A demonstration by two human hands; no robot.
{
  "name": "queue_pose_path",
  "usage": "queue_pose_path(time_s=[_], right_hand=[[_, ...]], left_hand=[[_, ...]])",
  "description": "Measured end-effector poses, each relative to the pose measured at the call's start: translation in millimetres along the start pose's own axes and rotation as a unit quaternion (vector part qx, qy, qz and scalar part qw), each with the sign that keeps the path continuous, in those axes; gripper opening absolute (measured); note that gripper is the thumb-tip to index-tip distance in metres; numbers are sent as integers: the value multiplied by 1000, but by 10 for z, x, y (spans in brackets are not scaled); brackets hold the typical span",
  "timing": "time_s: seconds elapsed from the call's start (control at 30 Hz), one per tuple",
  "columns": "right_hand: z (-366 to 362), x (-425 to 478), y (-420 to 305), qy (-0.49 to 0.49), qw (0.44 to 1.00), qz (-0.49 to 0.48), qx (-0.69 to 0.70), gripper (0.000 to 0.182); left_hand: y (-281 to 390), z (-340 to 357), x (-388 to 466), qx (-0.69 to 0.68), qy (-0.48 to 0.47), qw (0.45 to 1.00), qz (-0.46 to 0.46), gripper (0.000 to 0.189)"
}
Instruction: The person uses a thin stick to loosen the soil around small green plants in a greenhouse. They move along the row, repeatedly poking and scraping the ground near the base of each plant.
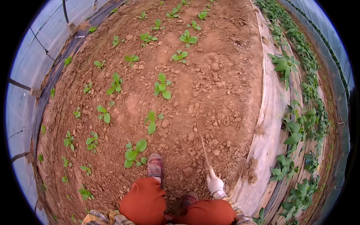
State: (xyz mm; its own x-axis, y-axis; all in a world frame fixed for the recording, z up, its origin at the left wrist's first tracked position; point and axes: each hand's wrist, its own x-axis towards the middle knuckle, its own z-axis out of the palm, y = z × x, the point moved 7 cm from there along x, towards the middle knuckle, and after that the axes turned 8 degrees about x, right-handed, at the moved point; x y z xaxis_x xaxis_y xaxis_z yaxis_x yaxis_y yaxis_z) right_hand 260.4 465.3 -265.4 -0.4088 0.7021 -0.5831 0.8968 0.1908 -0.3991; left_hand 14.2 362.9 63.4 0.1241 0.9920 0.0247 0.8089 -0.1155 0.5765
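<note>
My right hand (215, 182), in a white glove, is closed around a thin wooden stick (205, 152). The stick points forward and its far tip is at the clod-strewn brown soil (216, 118); whether it touches cannot be told. My left hand is out of view; only a plaid sleeve (105, 217) shows at the bottom left. Beside my left shoe (155, 166) grows a leafy green seedling (134, 154). Farther ahead stand another seedling (152, 122) and a larger one (162, 85) in the same row.
Several rows of seedlings (91, 141) cover the left side. On the right lies pale plastic mulch film (271, 135) with taller leafy plants (294, 132). Greenhouse film walls (21, 112) curve along both sides, with a dark ground sheet (50, 81) at the left edge.
</note>
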Motion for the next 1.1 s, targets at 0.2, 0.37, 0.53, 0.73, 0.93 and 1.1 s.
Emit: queue_pose_path(time_s=[0.2,0.37,0.53,0.73,0.93,1.1], right_hand=[[-722,1317,-626,44,999,26,-1,56],[-1366,1658,-1365,243,952,-123,137,50],[-949,2084,-881,186,976,-90,-67,56],[-882,1800,-1124,135,990,-26,1,58],[-1174,1589,-1337,226,952,-156,133,60],[-826,1625,-740,8,997,9,-78,58]], left_hand=[[-167,25,36,-1,-3,1000,-16,9],[-275,28,51,5,-7,1000,-29,9],[-243,21,151,1,-6,1000,-5,9],[-248,31,53,9,-4,1000,-24,9],[-208,-34,-39,11,5,1000,-27,9],[-200,-82,-97,13,14,1000,-20,9]])
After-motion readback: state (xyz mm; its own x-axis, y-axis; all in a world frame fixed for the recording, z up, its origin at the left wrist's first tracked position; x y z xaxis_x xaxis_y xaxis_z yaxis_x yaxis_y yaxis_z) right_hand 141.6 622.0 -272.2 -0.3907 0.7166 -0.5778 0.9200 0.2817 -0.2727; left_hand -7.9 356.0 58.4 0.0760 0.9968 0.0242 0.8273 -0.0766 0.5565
